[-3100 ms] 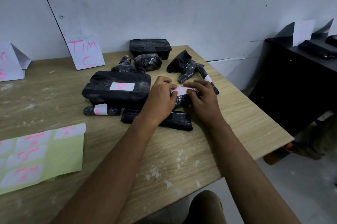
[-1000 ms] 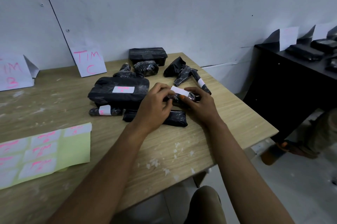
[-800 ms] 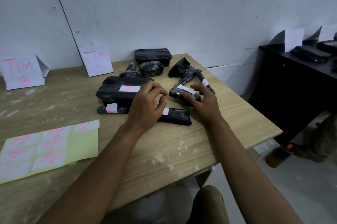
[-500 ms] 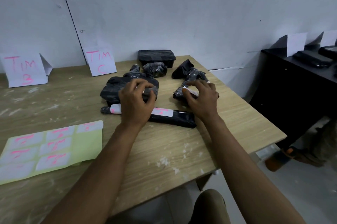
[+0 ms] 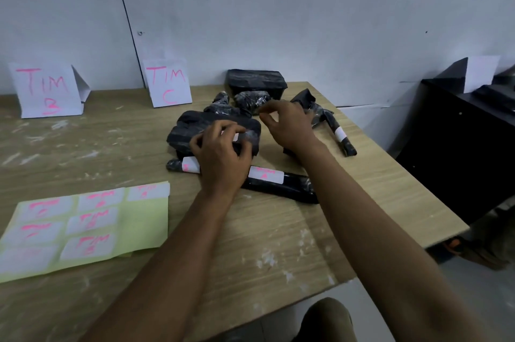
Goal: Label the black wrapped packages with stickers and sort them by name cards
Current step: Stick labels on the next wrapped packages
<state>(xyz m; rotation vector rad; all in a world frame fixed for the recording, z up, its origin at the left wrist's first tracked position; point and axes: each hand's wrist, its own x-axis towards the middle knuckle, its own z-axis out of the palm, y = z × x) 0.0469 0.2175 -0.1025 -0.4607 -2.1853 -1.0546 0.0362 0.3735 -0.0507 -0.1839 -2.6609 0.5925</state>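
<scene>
On the counter (image 5: pixel 278 244), near its left edge, a sticker sheet (image 5: pixel 83 227) lies flat; two name cards, TIM 3 (image 5: pixel 47 91) and TIM C (image 5: pixel 168 82), stand along the back edge; the black packages (image 5: pixel 256 82) cluster toward the back right corner. The left hand (image 5: pixel 220 158) curls its grip onto the big package (image 5: pixel 192 130), which looks soft, crinkly and probably slippery, so best taken by its long sides; the right hand (image 5: pixel 289 124) hovers with its grip apart, holding nothing.

On the wooden table (image 5: pixel 278 244), black wrapped packages (image 5: pixel 214 132) sit at one o'clock, yellow-green sticker sheet (image 5: pixel 145 219) at nine, white paper name cards (image 5: pixel 168 82) at eleven.
</scene>
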